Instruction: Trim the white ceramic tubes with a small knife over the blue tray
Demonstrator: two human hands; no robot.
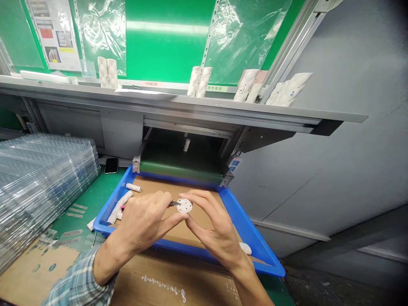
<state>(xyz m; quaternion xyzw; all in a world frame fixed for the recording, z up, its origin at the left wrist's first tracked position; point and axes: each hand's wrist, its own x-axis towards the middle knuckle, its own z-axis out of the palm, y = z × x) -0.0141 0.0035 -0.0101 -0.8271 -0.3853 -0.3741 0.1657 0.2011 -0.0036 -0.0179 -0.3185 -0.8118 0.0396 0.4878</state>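
Note:
Closed around a slim knife (174, 204) is my left hand (143, 221); a dark pointed blade shows beyond the fingers, and a bit of pink handle shows at the other side. My right hand (216, 229) pinches a white round part (185, 206) by its rim between thumb and fingers. Its flat face, with several small holes, is turned up towards me. The blade's tip meets or nearly meets the left edge of this face. My left thumb is beside the part's lower rim. Both hands are above a blue tray (255, 238) lined with cardboard.
White tubular pieces (119, 207) lie in the tray's left side, another (245, 248) at its lower right. A green conveyor belt (181, 165) ends over the tray's far rim, carrying a white piece (186, 145). Stacked clear plastic trays (47, 170) and a phone (111, 165) are left.

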